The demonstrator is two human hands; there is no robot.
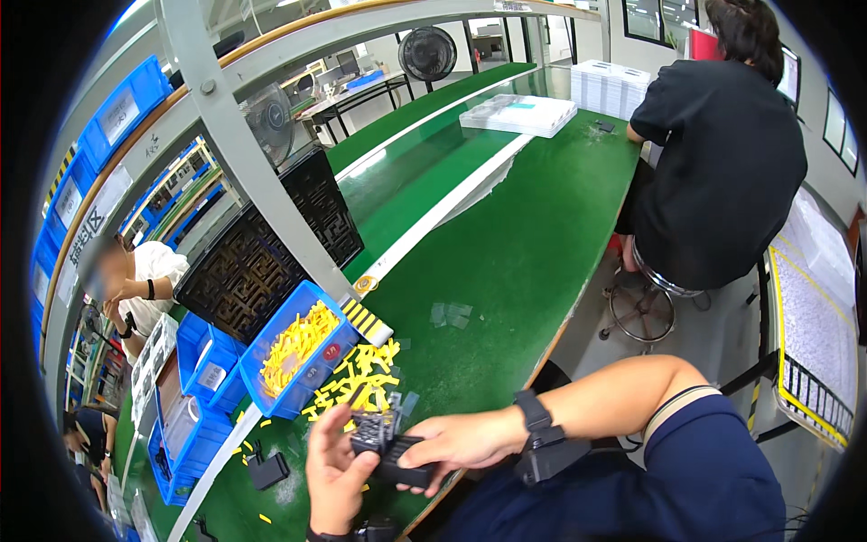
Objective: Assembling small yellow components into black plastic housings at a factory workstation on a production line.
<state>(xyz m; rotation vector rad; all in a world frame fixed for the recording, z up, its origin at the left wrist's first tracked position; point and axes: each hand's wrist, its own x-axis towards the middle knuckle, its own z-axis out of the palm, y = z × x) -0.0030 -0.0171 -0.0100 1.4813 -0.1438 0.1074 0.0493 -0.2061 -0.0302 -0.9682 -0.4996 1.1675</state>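
My left hand [332, 474] and my right hand [470, 441] meet low in the middle, at the near edge of the green table. Between them is a small black plastic part [368, 435] with a grey, partly see-through top. The left fingers grip it from the left. My right hand closes round a black block-shaped end [405, 468]; whether this is one piece with the part I cannot tell. Just beyond the hands lie several small yellow strips [366, 372], heaped loosely. A black box-shaped part [268, 470] with a thin lead rests left of my left hand.
A blue bin [287, 397] full of yellow strips stands at left, with more blue bins [209, 361] beside it. A grey post [262, 154] rises behind. White trays [519, 115] lie farther along the table [515, 244]. A person in black [718, 172] sits at far right.
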